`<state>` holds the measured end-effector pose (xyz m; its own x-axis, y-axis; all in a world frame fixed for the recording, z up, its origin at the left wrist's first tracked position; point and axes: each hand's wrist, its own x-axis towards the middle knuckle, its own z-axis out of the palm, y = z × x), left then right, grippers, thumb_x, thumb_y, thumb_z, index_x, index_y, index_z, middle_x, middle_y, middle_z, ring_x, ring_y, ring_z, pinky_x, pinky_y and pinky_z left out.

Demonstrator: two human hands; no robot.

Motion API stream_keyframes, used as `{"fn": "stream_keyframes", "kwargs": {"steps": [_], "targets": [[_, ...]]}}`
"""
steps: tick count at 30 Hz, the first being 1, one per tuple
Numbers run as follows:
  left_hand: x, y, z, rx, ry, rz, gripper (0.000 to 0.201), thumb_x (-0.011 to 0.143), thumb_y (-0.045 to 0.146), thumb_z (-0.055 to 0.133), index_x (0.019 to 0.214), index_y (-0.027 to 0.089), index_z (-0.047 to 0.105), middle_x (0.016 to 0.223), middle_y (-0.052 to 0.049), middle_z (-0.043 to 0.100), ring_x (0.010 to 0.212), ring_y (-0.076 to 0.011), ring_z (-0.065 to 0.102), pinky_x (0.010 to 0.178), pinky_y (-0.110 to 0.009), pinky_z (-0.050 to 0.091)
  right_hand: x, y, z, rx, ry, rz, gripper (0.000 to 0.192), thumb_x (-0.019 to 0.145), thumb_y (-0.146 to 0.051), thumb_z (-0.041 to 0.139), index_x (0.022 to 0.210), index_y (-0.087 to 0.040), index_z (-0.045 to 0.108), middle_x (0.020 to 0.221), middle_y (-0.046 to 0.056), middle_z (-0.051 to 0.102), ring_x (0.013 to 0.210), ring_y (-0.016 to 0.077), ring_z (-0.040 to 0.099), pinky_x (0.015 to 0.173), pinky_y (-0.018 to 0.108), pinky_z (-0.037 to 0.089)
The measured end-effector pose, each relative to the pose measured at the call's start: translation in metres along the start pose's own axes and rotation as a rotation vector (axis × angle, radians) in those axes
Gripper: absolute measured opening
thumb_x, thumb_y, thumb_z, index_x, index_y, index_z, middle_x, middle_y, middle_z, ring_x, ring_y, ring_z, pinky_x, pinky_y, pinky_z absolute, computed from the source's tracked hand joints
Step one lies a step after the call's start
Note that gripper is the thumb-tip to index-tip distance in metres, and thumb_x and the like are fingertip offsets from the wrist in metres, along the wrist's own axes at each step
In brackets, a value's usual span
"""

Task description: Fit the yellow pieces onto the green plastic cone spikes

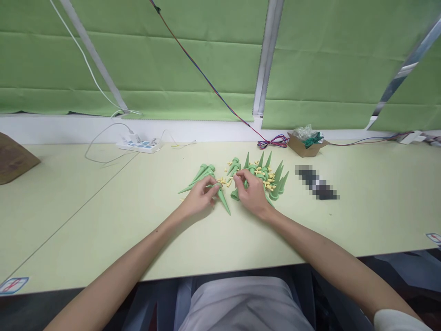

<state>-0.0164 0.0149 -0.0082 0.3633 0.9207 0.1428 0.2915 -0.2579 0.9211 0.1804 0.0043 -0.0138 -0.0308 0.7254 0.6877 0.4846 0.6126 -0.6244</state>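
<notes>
My left hand (200, 196) pinches the wide end of a green plastic cone-shaped spike (224, 203), whose point slants down toward me. Just to its right, my right hand (253, 195) has thumb and forefinger pressed together over small yellow pieces; whatever lies between those fingertips is too small to make out. Several yellow plastic pieces (271, 180) are scattered among more green spikes (278, 181) beyond and right of my right hand. Another group of green spikes (203, 171) lies behind my left hand. My right hand partly covers the pile.
A small cardboard box (303, 148) with clear plastic and green ties stands at the back, beside a coiled red-and-blue cable (274, 141). A white power strip (143, 145) with cords sits back left. A brown object (15, 161) lies far left; a blurred dark item (317, 183) lies right.
</notes>
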Motion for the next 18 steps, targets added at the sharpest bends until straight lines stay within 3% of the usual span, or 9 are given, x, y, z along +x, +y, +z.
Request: {"fn": "stream_keyframes", "kwargs": {"steps": [8, 18], "targets": [[-0.0005, 0.005, -0.0018, -0.062, -0.084, -0.007, 0.032, 0.094, 0.053, 0.059, 0.088, 0.022, 0.056, 0.065, 0.002, 0.061, 0.056, -0.0155, 0.06, 0.059, -0.031, 0.049, -0.0005, 0.0006, 0.0018, 0.008, -0.015, -0.004, 0.018, 0.1, -0.028, 0.047, 0.087, -0.021, 0.057, 0.071, 0.0, 0.061, 0.065, 0.0155, 0.058, 0.067, 0.027, 0.044], [-0.0016, 0.0084, -0.0004, -0.038, -0.046, 0.01, 0.041, 0.094, 0.059, 0.056, 0.077, 0.021, 0.054, 0.061, 0.003, 0.053, 0.055, -0.015, 0.055, 0.059, -0.031, 0.044, -0.0021, 0.0007, 0.0015, 0.034, -0.033, -0.014, 0.018, 0.101, -0.028, 0.047, 0.087, -0.021, 0.056, 0.07, -0.001, 0.06, 0.064, 0.0148, 0.057, 0.065, 0.026, 0.043]]}}
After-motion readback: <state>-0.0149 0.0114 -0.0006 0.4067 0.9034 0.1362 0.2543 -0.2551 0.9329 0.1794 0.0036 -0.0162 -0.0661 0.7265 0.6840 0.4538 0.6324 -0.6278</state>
